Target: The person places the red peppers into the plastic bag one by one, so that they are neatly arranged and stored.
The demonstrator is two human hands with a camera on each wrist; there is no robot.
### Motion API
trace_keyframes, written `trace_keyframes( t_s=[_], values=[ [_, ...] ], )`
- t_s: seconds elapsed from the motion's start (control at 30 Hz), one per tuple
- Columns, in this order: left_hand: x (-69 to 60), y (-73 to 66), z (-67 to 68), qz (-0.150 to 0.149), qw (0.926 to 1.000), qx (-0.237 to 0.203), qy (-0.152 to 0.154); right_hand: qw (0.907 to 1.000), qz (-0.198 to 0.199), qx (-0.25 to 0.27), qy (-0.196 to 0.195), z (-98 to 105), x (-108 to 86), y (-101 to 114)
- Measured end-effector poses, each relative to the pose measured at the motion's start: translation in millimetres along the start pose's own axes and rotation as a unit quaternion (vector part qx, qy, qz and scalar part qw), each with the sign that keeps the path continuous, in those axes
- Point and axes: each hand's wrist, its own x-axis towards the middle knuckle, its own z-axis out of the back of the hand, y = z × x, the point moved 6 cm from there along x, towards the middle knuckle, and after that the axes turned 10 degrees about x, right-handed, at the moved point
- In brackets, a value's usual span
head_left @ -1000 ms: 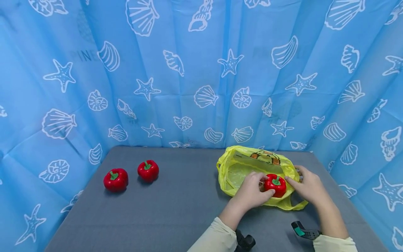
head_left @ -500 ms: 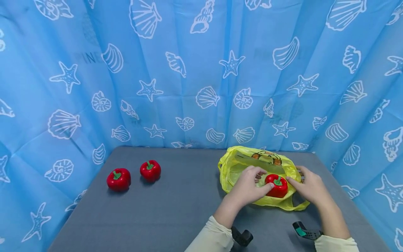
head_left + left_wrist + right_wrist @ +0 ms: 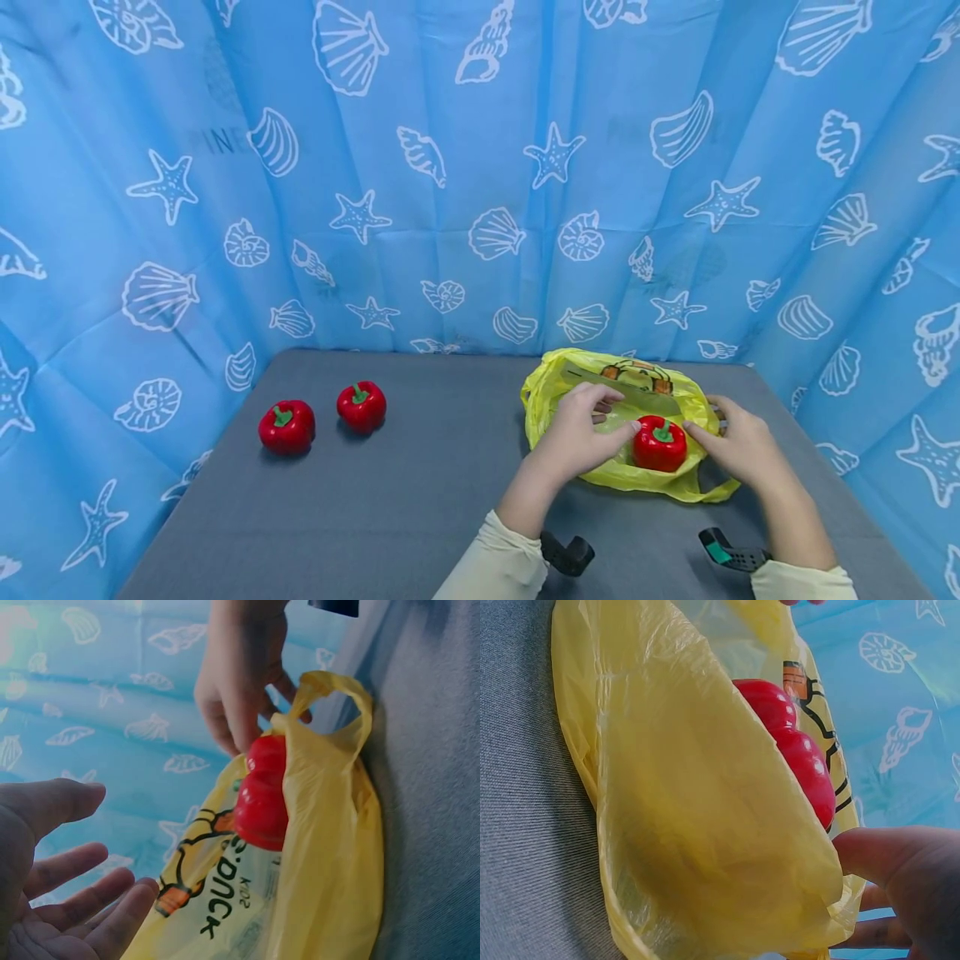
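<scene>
A yellow plastic bag [image 3: 542,417] lies with its mouth open at the table's right side. Inside its mouth, toward the right, sits a red bell pepper [image 3: 659,444] with a green stem. The left hand [image 3: 581,433] hovers over the bag just left of that pepper, fingers apart and holding nothing; the left wrist view shows its palm [image 3: 37,900] facing the bag. At the bag's right edge, the right hand [image 3: 738,442] pinches the rim between thumb and fingers. In the right wrist view its thumb [image 3: 877,851] lies against the plastic beside the pepper [image 3: 806,769].
Two more red peppers, one [image 3: 287,427] nearer and one [image 3: 362,407] farther back, rest at the left of the grey table [image 3: 420,500]. Behind it hangs a blue curtain [image 3: 450,192] with white shell prints. Black devices are strapped at both wrists.
The left hand has let go of the pepper in the bag and moved up and left from it. The right hand keeps its place at the rim. The head view has shifted slightly.
</scene>
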Motion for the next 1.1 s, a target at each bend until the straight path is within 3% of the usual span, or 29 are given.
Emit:
trace_keyframes(
  t_s=[0.6,1.1],
  values=[
    [-1.5,1.4,25.9,0.008,0.9989,-0.030,-0.035,1.0000,0.004,0.007,0.003,-1.1,-1.8,1.2],
    [-4.8,0.0,36.4,0.011,0.9981,-0.041,-0.045,1.0000,0.008,0.005,0.002,-1.0,-2.1,2.8]
  ],
)
